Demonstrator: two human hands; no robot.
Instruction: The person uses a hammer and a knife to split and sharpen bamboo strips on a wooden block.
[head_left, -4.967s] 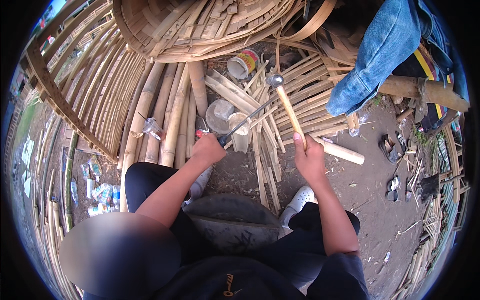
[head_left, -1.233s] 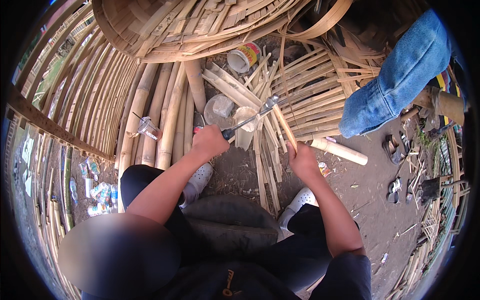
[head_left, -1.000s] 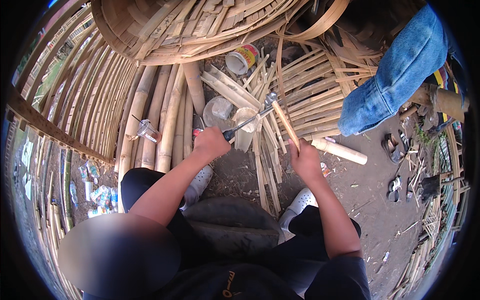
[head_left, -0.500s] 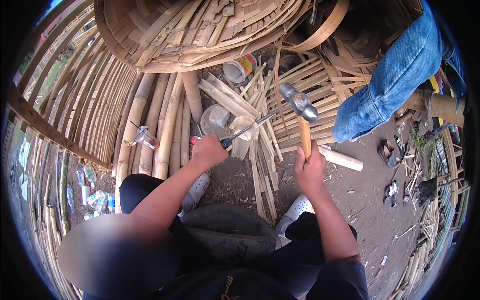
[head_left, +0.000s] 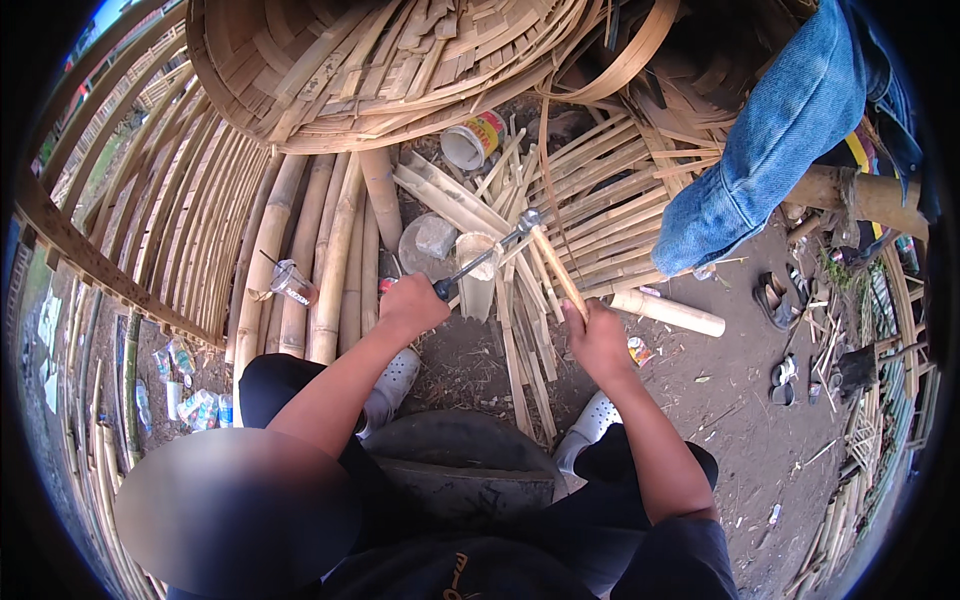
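Observation:
My left hand (head_left: 415,303) is closed round the black handle of a knife (head_left: 466,268). Its long, narrow metal blade lies across the top of a short bamboo piece (head_left: 477,300) standing upright between my feet. A wooden-handled hammer (head_left: 556,267) is gripped in my right hand (head_left: 598,340). The metal hammer head is down at the far end of the blade and appears to touch it. A stone (head_left: 436,238) lies just behind the bamboo piece. Loose bamboo strips (head_left: 522,345) are heaped to its right.
Large woven bamboo baskets (head_left: 330,70) fill the far side. Thick bamboo poles (head_left: 335,255) lie at left beside a slatted bamboo frame (head_left: 150,220). Blue denim (head_left: 765,150) hangs at right. A cut bamboo tube (head_left: 670,312), a tin can (head_left: 473,140) and sandals (head_left: 775,300) are on the ground.
The hammer has swung down and left from above, onto the end of the knife blade. My left hand and the knife have stayed nearly in place.

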